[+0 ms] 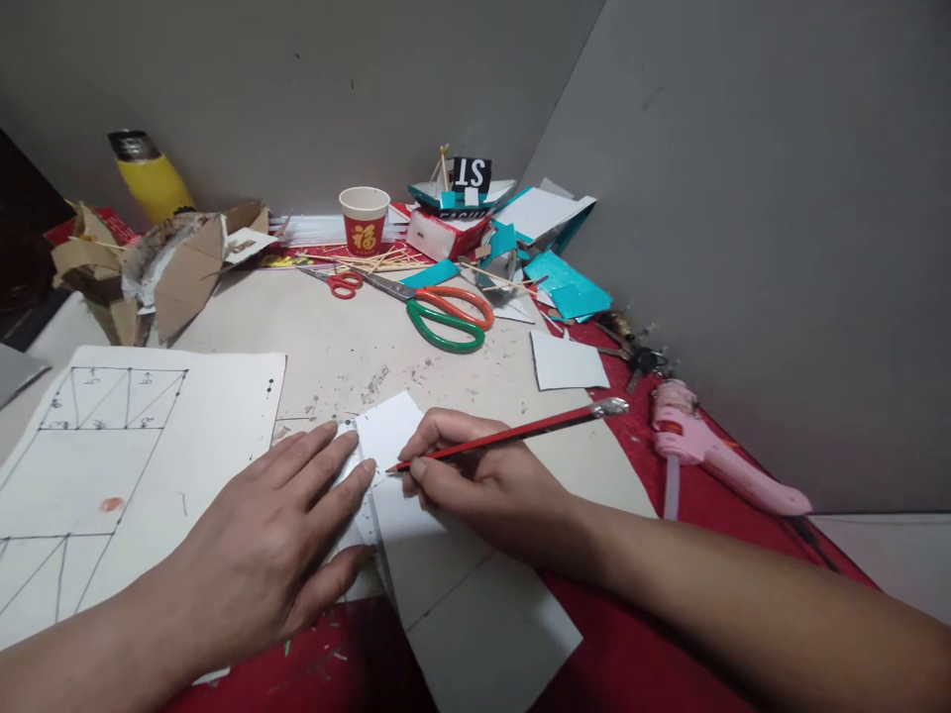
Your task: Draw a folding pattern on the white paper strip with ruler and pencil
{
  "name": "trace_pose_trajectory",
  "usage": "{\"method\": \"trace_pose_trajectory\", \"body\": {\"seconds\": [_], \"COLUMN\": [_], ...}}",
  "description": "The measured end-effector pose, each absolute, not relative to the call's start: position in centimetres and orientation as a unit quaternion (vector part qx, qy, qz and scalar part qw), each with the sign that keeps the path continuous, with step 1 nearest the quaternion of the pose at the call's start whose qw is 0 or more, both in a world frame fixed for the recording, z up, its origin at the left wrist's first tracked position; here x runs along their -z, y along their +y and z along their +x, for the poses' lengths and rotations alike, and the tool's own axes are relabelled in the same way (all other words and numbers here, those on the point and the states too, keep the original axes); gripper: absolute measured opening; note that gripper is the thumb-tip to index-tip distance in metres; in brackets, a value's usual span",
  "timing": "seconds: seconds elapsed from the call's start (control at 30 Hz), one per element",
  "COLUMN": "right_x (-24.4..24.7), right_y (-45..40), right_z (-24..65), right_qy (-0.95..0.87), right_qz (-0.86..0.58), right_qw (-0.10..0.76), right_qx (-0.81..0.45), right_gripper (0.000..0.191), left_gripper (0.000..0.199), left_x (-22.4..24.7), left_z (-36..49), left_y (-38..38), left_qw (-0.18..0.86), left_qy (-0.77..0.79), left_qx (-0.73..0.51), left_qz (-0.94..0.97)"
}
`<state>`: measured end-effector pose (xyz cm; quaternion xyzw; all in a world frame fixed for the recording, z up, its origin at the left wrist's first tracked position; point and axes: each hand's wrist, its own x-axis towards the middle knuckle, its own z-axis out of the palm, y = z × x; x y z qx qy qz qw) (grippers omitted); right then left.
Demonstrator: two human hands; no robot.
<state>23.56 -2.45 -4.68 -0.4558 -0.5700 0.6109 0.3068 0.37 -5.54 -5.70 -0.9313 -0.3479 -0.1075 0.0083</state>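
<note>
A red and black pencil (512,433) is pinched in my right hand (475,485), its tip on a white card strip (475,614). Across the card's lower part runs a drawn line. My left hand (274,535) lies flat with fingers spread, pressing on what looks like a clear ruler (367,520) along the card's left edge. Much of the ruler is hidden beneath that hand. Left of it lies a paper sheet (230,396) with a drawn truss-like pattern and handwritten marks.
Orange-and-green scissors (450,319), small red scissors (344,285) and a paper cup (364,223) stand or lie beyond my hands. A pink glue gun (713,451) rests at right, near keys (643,356). Cardboard scraps (189,282) and a yellow bottle (154,183) are at back left.
</note>
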Motion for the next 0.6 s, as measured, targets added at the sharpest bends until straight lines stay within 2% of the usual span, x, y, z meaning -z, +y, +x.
{"method": "trace_pose_trajectory", "body": {"seconds": [0.6], "right_x": [5.35], "right_y": [-2.51], "right_z": [23.45], "right_qy": [-0.69], "right_qz": [-0.447], "right_qw": [0.293], "right_qx": [-0.488], "right_gripper": [0.011], "left_gripper": [0.049], "left_x": [5.28], "left_z": [0.63], "left_y": [-5.36], "left_qw": [-0.021], "left_qy": [-0.359], "left_qx": [0.08], "left_qz": [-0.93]}}
